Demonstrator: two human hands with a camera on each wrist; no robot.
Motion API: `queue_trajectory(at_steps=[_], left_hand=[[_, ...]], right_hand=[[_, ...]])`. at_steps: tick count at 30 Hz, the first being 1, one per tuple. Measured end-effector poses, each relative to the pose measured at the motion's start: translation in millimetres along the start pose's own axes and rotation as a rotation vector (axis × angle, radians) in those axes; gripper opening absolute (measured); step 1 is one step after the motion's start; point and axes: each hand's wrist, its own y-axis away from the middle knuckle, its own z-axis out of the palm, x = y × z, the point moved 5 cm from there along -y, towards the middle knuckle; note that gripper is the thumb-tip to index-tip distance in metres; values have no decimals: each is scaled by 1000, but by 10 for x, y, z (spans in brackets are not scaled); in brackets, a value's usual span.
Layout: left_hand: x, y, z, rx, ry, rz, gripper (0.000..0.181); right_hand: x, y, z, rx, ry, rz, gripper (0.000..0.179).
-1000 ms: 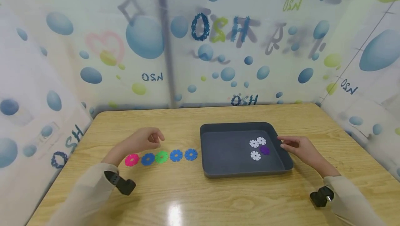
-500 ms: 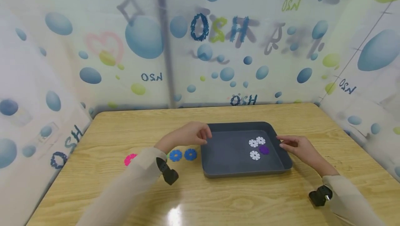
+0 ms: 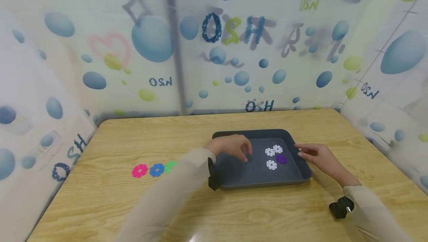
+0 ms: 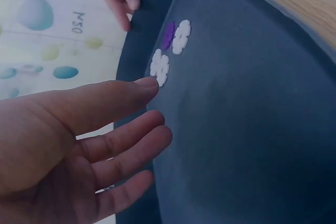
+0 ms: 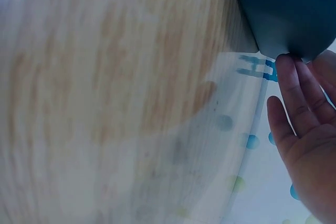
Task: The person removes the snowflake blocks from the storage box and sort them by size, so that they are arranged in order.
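In the head view, my left hand (image 3: 233, 147) hovers over the left half of a dark grey tray (image 3: 254, 177), its fingers loosely bent and nothing between them. The left wrist view shows the thumb and fingers (image 4: 131, 135) apart above the tray floor. My right hand (image 3: 315, 155) touches the tray's right rim with its fingertips; in the right wrist view its fingers (image 5: 296, 95) reach straight up to the tray's outer side. Inside the tray, toward the right, lie three white notched discs (image 3: 271, 165) and a purple one (image 3: 281, 159).
Left of the tray, on the wooden table (image 3: 174, 134), are a pink notched disc (image 3: 139, 171), a blue one (image 3: 156, 170) and a green one (image 3: 169, 166) partly behind my left sleeve (image 3: 174, 190). A patterned curtain (image 3: 214, 67) stands behind the table.
My left hand has moved right, from above the row of discs on the table to over the tray. The left sleeve now hides two blue discs. My right hand stays at the rim.
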Motion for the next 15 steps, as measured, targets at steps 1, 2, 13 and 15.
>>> queue_trajectory(at_steps=[1,2,13,15], left_hand=[[9,-40,11,-8,2,-6,24],[7,-89,27,-11,-3,-8,23],[106,-461,173,-48,-66,-46,26],[131,-506,186,-42,-62,-51,27]], right_hand=[[-7,-4,-1,1,-1,-5,37],[-16,-6,-3,1,0,-9,37],[-1,-5,1,-13,-12,14,38],[-9,0,2,-13,-20,11,38]])
